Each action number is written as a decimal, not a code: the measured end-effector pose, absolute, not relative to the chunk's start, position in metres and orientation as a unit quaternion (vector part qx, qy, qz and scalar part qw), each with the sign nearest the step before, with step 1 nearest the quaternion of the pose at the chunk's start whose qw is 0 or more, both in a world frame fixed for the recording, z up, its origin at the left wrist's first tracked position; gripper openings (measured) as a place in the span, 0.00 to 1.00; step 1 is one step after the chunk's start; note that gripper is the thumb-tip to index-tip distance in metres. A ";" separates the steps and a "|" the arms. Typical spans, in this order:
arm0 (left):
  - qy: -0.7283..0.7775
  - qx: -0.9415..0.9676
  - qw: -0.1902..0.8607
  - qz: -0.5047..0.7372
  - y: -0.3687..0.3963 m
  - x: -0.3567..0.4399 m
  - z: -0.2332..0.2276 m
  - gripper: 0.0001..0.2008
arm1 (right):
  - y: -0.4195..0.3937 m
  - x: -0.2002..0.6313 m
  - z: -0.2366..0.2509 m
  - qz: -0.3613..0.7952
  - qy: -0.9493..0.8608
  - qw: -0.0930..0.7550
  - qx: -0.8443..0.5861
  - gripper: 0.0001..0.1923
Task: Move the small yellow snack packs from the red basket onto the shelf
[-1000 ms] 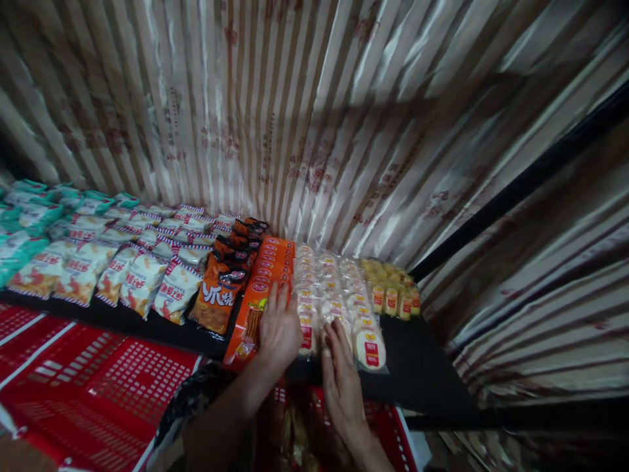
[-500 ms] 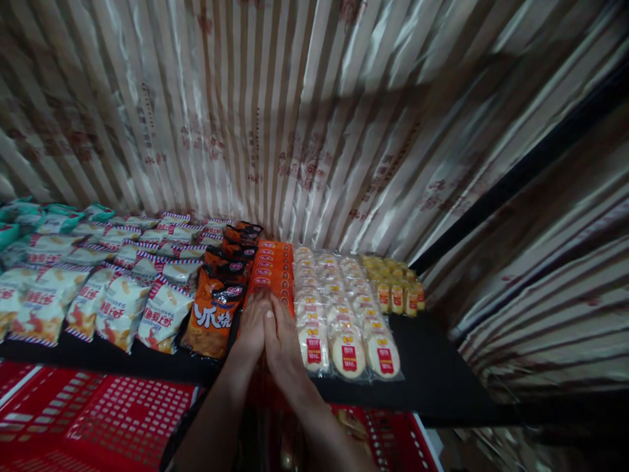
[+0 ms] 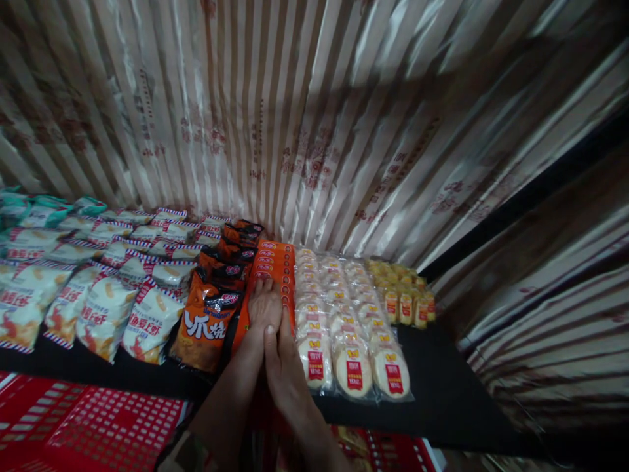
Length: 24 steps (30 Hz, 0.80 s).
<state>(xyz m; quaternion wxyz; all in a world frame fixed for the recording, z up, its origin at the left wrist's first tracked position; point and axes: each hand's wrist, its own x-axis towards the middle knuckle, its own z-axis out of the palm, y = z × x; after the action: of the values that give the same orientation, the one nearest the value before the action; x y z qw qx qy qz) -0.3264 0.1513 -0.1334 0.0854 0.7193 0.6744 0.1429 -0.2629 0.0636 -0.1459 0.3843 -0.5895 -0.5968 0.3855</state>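
- Striped satin curtain (image 3: 314, 131) backed a dark shelf (image 3: 442, 387) stocked in rows running front to back, labels facing out.
- Left hand (image 3: 260, 314) lay flat, fingers extended, on the orange packets (image 3: 275, 262); grasped nothing.
- Right hand (image 3: 285, 367) pressed alongside, palm inward, unclenched, apparently squaring that row.
- Rice-cracker packs (image 3: 351, 328) sat just right; orange chip bags (image 3: 209, 314) just left.
- Red basket (image 3: 88, 426) below the shelf.

Left hand (image 3: 263, 309) and right hand (image 3: 284, 367) lie flat, side by side, touching
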 end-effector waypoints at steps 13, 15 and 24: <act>0.656 0.728 0.061 0.192 0.164 -0.323 -0.141 0.15 | 0.069 -0.257 -0.143 0.429 -0.569 0.361 -0.601 0.39; 0.656 0.726 0.063 0.194 0.165 -0.323 -0.142 0.15 | 0.068 -0.256 -0.145 0.430 -0.567 0.367 -0.600 0.37; 0.666 0.720 0.087 0.173 0.169 -0.324 -0.142 0.17 | 0.065 -0.255 -0.142 0.442 -0.560 0.372 -0.594 0.36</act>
<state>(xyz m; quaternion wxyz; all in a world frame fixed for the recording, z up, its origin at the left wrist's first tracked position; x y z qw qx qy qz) -0.3244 0.1691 -0.1416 0.0874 0.7199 0.6663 0.1734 -0.2548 0.0655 -0.1417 0.3715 -0.5942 -0.5598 0.4422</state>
